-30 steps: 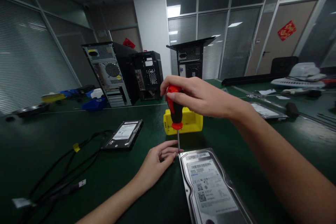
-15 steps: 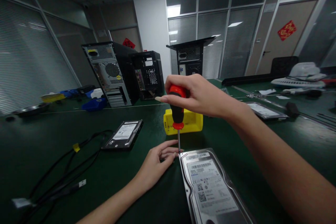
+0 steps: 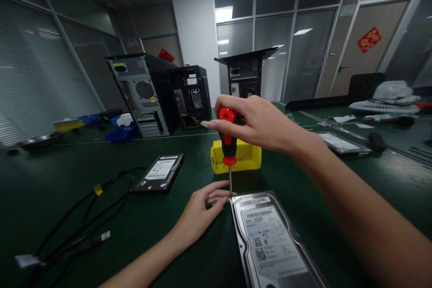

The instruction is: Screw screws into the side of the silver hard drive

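Note:
My right hand grips the red and black handle of a screwdriver, which stands upright with its tip at the top left corner of a silver hard drive. The drive lies label up on the green table. Beside that corner, my left hand rests with its fingers bent together around the lower shaft and tip. Whether it pinches anything there is hidden. Just behind the screwdriver sits a yellow bin.
Left of my hands lie a second hard drive and black cables. Computer cases stand at the back, near a blue bin. Another drive and tools are at the right.
The screwdriver handle has turned slightly in my right hand, and its red part shows differently. My left hand and the silver drive look the same.

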A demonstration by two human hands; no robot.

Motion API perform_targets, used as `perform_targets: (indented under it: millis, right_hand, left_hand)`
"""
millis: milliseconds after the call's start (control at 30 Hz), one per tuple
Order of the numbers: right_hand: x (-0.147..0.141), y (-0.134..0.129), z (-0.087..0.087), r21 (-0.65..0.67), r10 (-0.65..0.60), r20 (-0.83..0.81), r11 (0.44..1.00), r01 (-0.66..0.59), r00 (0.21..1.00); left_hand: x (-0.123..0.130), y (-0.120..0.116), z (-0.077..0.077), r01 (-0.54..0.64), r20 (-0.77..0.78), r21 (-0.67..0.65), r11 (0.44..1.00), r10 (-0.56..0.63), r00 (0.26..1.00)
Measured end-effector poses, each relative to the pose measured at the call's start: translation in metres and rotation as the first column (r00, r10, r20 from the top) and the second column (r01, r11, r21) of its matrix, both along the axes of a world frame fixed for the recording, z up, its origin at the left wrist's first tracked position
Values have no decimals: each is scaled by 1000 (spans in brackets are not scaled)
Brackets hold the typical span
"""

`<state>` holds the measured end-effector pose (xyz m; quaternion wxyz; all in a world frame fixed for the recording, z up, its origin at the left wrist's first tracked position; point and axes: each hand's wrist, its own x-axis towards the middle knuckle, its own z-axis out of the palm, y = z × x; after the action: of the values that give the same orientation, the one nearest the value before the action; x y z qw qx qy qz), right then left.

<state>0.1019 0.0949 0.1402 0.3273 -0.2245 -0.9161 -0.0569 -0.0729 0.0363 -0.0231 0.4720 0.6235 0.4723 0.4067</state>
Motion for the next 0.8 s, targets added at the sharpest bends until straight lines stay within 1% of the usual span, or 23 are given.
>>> perform_targets:
  millis: [67, 167, 233, 267, 333, 433, 500, 567, 667, 800]
  right_hand:
    - [1, -2, 1, -39, 16, 4, 999, -16, 1000]
    - [2, -4, 3, -89, 111, 5, 990, -110, 994]
    - [1, -4, 3, -90, 174, 0, 981, -174, 985]
    - [0, -3, 3, -78, 186, -4, 979, -186, 982]
    - [-1, -1, 1, -32, 161, -12, 986, -161, 987]
    - [-2, 3, -1, 38, 60, -18, 998, -59, 998]
    - [0, 3, -2, 52, 12, -14, 999, -11, 1000]
    - [1, 2, -1, 38, 6, 0, 999, -6, 1000]
    - [2, 0, -1, 15, 35, 24, 999, -35, 999]
    - [1, 0, 0, 43, 12, 20, 999, -13, 1000]
  left_hand:
    - [0, 0, 0, -6, -3, -5, 1000, 6, 1000]
    - [1, 0, 1, -11, -4, -9, 1000, 11, 1000]
    - [1, 0, 1, -12, -3, -8, 1000, 12, 1000]
    - [1, 0, 1, -12, -3, -7, 1000, 12, 1000]
    - [1, -1, 1, -14, -1, -5, 1000, 14, 1000]
    - [0, -1, 0, -18, 1, -8, 1000, 18, 1000]
    - [0, -1, 1, -19, 1, -11, 1000, 19, 1000]
    - [0, -1, 1, -16, 2, -8, 1000, 16, 1000]
    - [0, -1, 2, -18, 0, -9, 1000, 18, 1000]
    - [0, -2, 1, -25, 14, -17, 1000, 25, 1000]
